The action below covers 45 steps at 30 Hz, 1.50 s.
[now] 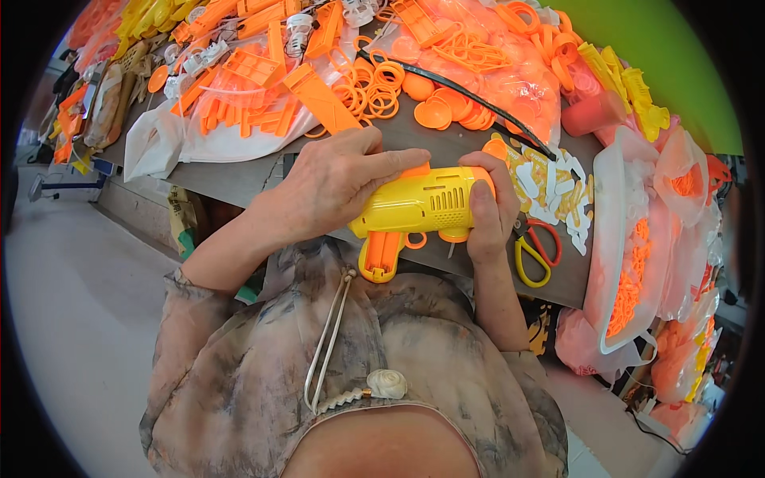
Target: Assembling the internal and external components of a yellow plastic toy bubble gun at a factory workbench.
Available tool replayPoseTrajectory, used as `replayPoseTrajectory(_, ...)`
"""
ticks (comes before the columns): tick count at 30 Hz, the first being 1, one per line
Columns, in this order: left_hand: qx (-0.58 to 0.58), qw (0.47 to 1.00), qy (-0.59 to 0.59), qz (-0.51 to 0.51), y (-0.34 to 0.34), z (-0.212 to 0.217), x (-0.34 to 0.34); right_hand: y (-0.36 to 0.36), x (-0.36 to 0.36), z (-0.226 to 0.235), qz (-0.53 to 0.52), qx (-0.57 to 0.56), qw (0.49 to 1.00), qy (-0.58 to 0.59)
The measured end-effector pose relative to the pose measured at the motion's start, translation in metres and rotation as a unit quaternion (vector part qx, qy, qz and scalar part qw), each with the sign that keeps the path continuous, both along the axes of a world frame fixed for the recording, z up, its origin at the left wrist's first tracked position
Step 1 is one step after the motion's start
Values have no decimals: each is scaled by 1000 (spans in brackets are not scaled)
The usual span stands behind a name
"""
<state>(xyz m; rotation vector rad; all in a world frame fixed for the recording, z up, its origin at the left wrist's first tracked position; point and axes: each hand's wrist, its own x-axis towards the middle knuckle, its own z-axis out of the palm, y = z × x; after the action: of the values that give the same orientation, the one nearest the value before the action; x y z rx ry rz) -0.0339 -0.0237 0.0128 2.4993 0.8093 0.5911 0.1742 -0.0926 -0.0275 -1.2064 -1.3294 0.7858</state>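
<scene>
A yellow plastic toy gun [422, 201] with an orange-lined handle hangs between my hands in front of my chest, over the table's near edge. My left hand [339, 177] is closed around its left end, with the index finger stretched along the top onto a small orange piece [416, 170]. My right hand [492, 209] grips the right end, thumb on the near face and fingers wrapped behind. Vent slots and small holes show on the yellow shell. A small orange ring [415, 240] shows just under the shell.
Orange parts [255, 72] and loose orange rings [374, 86] cover the far side of the table [558, 285]. Scissors [534, 251] with red and yellow handles lie near white and yellow small pieces [550, 187]. A white bin [607, 239] with orange parts stands right. A black cable [470, 94] crosses the back.
</scene>
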Motion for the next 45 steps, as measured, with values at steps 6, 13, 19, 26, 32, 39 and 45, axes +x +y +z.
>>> replayPoseTrajectory(6, -64, 997, -2, -39, 8, -5, 4, -2, 0, -4, -14, -10, 1000, 6)
replayPoseTrajectory(13, 25, 998, -55, -32, -20, -14, 14, -1, -3, -7, -23, 23, 999, -5)
replayPoseTrajectory(19, 88, 993, -77, -16, -22, -30, 13, -1, -5, -9, -11, 38, 999, -16)
replayPoseTrajectory(26, 2, 994, -109, -32, -21, -29, 11, -2, 2, 0, -9, 11, 999, -50)
replayPoseTrajectory(32, -189, 913, -299, 201, 13, -20, -27, -2, 27, 3, -122, 31, 990, 67)
replayPoseTrajectory(39, -90, 895, -335, 281, 36, -19, -87, 4, 18, -14, -133, -11, 973, 189)
replayPoseTrajectory(45, 0, 850, -348, 396, 70, -7, -131, 3, 16, -13, -118, -39, 967, 224)
